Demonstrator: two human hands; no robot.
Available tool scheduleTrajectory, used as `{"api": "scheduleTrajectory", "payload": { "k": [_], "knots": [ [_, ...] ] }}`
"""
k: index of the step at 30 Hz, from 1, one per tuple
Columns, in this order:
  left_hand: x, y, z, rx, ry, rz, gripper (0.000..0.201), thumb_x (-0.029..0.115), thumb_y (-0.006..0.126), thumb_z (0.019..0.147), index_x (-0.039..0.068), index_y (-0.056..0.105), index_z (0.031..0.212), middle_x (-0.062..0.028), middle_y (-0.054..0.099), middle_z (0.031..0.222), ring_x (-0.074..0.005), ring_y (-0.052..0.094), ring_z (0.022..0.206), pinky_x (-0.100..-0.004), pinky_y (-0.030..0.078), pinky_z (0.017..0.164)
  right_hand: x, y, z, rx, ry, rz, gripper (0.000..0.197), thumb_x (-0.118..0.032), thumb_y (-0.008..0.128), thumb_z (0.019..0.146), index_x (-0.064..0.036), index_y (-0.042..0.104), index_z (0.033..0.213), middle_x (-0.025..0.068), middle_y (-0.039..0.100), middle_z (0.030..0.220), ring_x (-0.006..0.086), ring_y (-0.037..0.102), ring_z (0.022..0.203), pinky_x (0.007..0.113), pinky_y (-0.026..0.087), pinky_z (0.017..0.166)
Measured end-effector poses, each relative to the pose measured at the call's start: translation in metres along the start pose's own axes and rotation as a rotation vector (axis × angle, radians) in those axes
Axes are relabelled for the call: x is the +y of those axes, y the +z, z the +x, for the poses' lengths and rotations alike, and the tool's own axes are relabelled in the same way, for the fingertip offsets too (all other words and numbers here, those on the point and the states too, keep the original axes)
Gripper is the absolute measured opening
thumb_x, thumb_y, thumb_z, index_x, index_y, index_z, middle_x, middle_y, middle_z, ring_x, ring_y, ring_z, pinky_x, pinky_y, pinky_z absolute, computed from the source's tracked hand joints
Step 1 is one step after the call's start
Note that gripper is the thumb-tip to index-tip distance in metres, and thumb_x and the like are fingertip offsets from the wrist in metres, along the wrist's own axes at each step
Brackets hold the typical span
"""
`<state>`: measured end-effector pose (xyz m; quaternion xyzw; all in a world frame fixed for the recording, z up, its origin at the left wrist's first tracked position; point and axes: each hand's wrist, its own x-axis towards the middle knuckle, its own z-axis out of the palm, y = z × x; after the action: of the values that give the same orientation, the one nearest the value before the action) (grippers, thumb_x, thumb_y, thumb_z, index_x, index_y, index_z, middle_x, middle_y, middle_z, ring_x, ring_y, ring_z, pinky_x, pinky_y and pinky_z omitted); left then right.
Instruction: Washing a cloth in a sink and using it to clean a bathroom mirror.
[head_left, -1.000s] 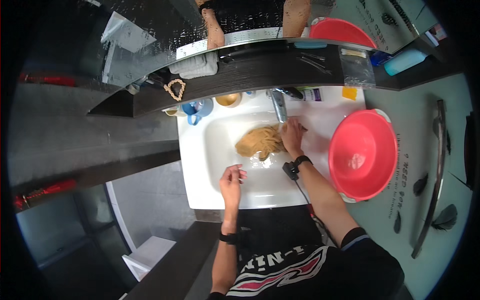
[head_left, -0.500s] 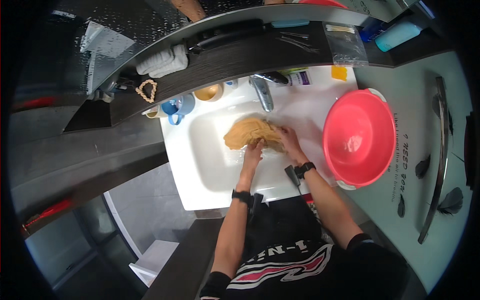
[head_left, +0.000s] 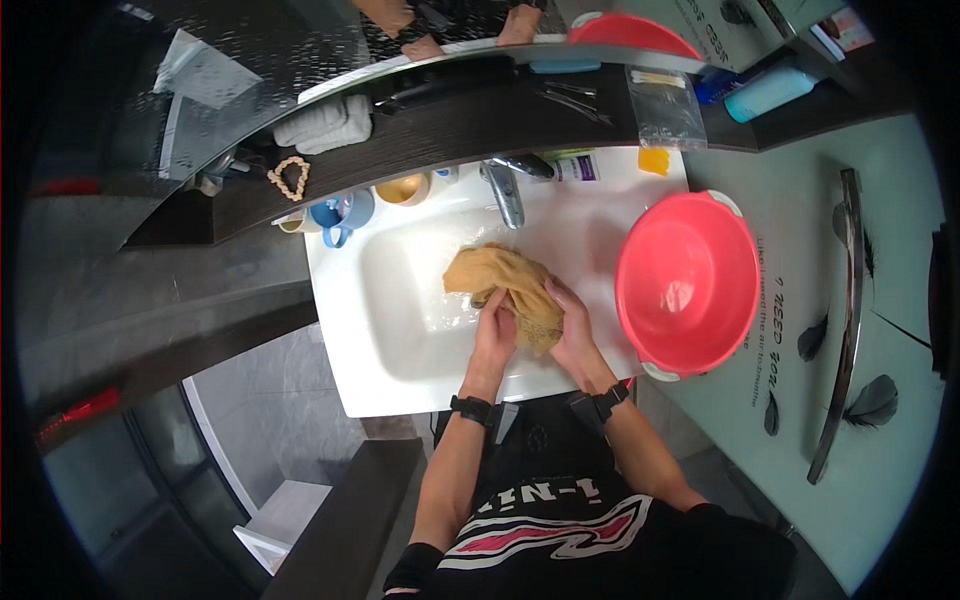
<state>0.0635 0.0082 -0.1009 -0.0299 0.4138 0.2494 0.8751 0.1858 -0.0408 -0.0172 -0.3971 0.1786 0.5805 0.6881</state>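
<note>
Here, over a white sink [head_left: 400,330], a person's left hand [head_left: 494,335] and right hand [head_left: 574,330] both close around a wet tan cloth [head_left: 510,285], fingers curled into its folds from either side. The cloth sits in the basin just below the tap [head_left: 505,190], with its far end spread flat on the sink floor. A pink bowl [head_left: 690,285] rests on the counter just right of the right hand, and a blue cup [head_left: 335,213] stands at the sink's back left corner.

The left part of the white sink [head_left: 400,300] basin lay open for passage. The faucet [head_left: 507,190] overhung the rear rim, with cups [head_left: 340,215] beside it. A red basin [head_left: 687,283] blocked the right side.
</note>
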Motion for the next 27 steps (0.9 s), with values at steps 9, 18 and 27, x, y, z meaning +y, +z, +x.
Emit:
{"api": "scheduleTrajectory", "payload": {
  "k": [9, 18, 27],
  "knots": [
    [0.044, 0.054, -0.06, 0.147, 0.02, 0.48, 0.035, 0.028, 0.068, 0.097, 0.001, 0.062, 0.119, -0.0065, 0.068, 0.112, -0.0162, 0.065, 0.103, -0.0327, 0.051, 0.092, -0.051, 0.047, -0.048, 0.009, -0.129, -0.048, 0.034, -0.018, 0.052, 0.101, -0.0025, 0.05, 0.131, 0.0114, 0.06, 0.125, 0.0215, 0.058, 0.118, 0.035, 0.046, 0.102],
    [0.115, 0.123, -0.088, 0.238, 0.5, 1.013, 0.029, 0.026, 0.07, 0.097, 0.005, 0.057, 0.082, 0.0041, 0.053, 0.07, -0.0045, 0.044, 0.063, -0.0237, 0.036, 0.056, -0.103, 0.07, -0.057, 0.043, -0.323, -0.617, 0.043, -0.01, 0.061, 0.096, 0.0008, 0.045, 0.135, 0.014, 0.058, 0.13, 0.0184, 0.057, 0.118, 0.032, 0.045, 0.101],
    [0.162, 0.178, -0.109, 0.135, 0.748, 1.029, 0.025, 0.021, 0.068, 0.098, 0.004, 0.057, 0.084, 0.0052, 0.055, 0.075, -0.0016, 0.043, 0.068, -0.0214, 0.036, 0.058, -0.135, 0.112, -0.052, -0.066, -0.371, -0.765, 0.037, -0.012, 0.061, 0.098, 0.0029, 0.051, 0.131, 0.0097, 0.067, 0.113, 0.0122, 0.064, 0.102, 0.027, 0.05, 0.089]
  ]
}}
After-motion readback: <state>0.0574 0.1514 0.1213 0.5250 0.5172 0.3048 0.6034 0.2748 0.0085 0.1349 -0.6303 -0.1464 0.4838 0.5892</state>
